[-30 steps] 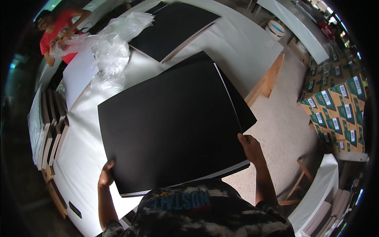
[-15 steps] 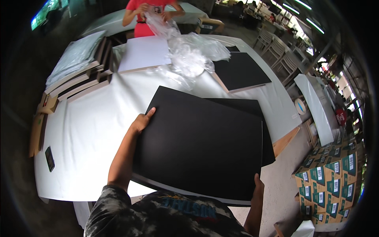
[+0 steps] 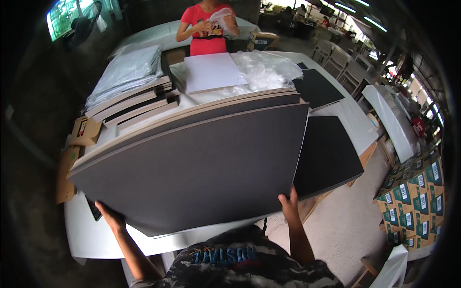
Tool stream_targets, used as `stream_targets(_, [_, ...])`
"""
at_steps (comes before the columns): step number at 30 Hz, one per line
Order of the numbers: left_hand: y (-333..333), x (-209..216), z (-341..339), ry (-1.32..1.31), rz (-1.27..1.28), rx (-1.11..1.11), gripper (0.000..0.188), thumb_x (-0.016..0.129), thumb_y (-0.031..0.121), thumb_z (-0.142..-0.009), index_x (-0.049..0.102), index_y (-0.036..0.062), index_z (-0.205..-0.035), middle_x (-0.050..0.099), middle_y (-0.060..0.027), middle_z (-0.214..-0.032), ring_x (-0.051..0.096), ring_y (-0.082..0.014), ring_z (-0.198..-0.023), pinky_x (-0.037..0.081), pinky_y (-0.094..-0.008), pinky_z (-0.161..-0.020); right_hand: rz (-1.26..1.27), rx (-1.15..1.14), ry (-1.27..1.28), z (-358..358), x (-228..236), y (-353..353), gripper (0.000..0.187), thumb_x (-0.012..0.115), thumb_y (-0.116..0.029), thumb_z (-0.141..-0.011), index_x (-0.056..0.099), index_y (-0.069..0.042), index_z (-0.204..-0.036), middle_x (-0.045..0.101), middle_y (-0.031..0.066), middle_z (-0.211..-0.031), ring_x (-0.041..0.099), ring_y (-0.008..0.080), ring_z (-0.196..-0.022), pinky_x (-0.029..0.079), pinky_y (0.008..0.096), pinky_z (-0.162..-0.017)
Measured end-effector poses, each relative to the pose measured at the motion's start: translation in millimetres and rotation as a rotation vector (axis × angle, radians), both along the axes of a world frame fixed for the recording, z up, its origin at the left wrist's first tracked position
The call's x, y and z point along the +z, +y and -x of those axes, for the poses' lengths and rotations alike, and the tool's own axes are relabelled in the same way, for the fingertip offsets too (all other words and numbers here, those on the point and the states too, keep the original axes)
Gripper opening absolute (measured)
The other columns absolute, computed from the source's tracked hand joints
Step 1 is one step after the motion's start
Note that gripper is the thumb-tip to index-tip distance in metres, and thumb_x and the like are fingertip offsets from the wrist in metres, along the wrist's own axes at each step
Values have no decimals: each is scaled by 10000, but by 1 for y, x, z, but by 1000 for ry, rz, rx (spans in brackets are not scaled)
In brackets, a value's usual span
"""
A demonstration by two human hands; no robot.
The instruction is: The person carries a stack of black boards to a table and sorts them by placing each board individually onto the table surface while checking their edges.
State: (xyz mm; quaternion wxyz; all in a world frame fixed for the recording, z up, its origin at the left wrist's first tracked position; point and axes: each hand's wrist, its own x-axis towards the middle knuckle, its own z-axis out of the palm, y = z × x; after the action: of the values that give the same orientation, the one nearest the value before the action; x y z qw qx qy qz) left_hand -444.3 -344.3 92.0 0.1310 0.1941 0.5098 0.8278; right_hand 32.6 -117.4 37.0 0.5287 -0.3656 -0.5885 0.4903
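Note:
Both my hands hold a stack of large black boards [image 3: 201, 163], tilted up on edge, with several pale layered edges along the top. My left hand [image 3: 111, 218] is closed on the lower left corner, its thumb on the front face. At the lower right corner my right hand [image 3: 289, 204] grips the same stack, its fingers mostly hidden behind. Just right of it, another black board [image 3: 329, 153] lies flat on the white-covered table [image 3: 91, 237]. A dark phone [image 3: 93, 210] shows partly beside my left hand.
At the back left is a pile of boards [image 3: 129, 72] topped with clear plastic. A white sheet [image 3: 213, 72], crumpled plastic film [image 3: 269, 67] and a black board [image 3: 317, 89] lie across the far side. Opposite, a person [image 3: 209, 26] handles plastic. Patterned cartons [image 3: 413, 206] stand at right.
The black boards have swung from lying nearly flat to tilted up, spreading leftward and showing their layered edges. My left hand has moved down to the lower left corner.

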Motion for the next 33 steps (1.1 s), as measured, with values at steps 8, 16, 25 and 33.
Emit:
stream_targets(8, [-141,-47,15,203,-10,-85,731,404,659,-840,398,117,-1331,416,-67,-1342,388,-249,-1225,323,-430,-1011,340,420,23,37,-40,28,698,747,-226,-743,355,25,-1263,468,96,-1159,454,182,-1096,367,324,-936])
stream_targets(16, [-155,21,22,198,-111,-419,893,484,673,-782,288,40,-1380,399,-135,-1344,402,-305,-1213,297,-469,-1020,22,401,413,39,76,22,814,728,-191,-714,258,-8,-1353,433,99,-1231,402,206,-1171,308,351,-985])
stream_targets(25, [-127,153,-59,587,160,-368,986,572,622,-749,198,-37,-1379,414,-238,-1257,440,-348,-1147,352,-471,-958,-130,444,288,34,170,78,822,534,-426,-757,267,51,-1370,415,259,-1322,454,329,-1211,348,416,-1015])
stream_targets(33, [28,284,-84,1023,1387,-1135,1031,704,693,-553,448,6,-1278,614,-204,-1019,603,-342,-949,455,-412,-860,-39,112,53,57,198,42,692,501,-366,-715,476,83,-1240,549,243,-1193,556,333,-1083,391,428,-952])
